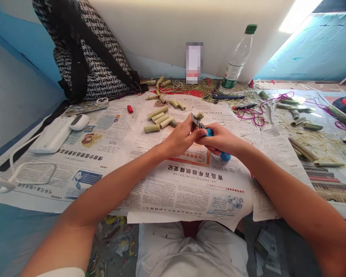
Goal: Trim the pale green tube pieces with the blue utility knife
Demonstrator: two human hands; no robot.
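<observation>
My right hand (223,140) grips blue-handled cutting pliers (210,132), whose metal jaws point up and left. My left hand (180,138) holds a short green stalk piece (200,115) at the jaws with its fingertips. Both hands meet above the newspaper (150,181) at table centre. A small pile of cut green stalk pieces (159,119) lies just left of and beyond my left hand. I cannot tell whether the jaws are closed on the piece.
A patterned black-and-white bag (86,54) leans at the back left. A white power bank (53,134) with cable and a phone (88,107) lie left. A plastic bottle (238,57) stands at the back. Longer stalks (302,150), purple string (253,111) and trimmings cover the right side.
</observation>
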